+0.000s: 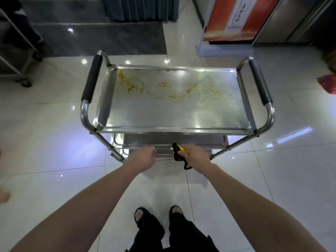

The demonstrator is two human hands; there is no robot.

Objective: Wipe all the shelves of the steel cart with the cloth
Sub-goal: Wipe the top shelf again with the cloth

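While the top shelf (174,113) of the steel cart (269,113) was smeared yellow along its far edge, the cloth (179,154) was bunched in the right hand (193,157) at the near edge; left hand (143,157) curled, grip unclear; cloth judged soft, light, best wadded in the palm

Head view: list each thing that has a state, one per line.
Steel cart's top shelf: soiled with yellow food smears, unwiped.
Lower steel shelf: mostly hidden, cleanliness unclear.
Yellow-and-black cloth: bunched, gripped in the right hand.
Right hand: holds the cloth.
Left hand: curled, holds nothing visible.
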